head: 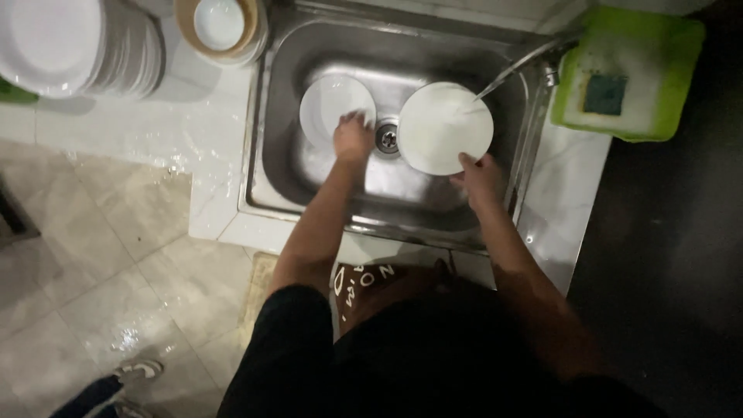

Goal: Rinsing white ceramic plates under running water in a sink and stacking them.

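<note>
In the head view I stand over a steel sink (279, 116). My right hand (480, 179) grips the near edge of a white plate (443, 124) held under a stream of water from the tap (534, 56). My left hand (353, 138) rests its fingers on the near rim of a second white plate (329, 102) lying in the sink's left part. The drain (387, 138) sits between the two plates.
A stack of white plates (70, 46) stands on the wet counter at the far left, next to bowls (220, 27). A green tub (631, 73) with foam and a dark sponge (605, 94) sits right of the sink. Another person's shoe (135, 370) shows at the bottom left.
</note>
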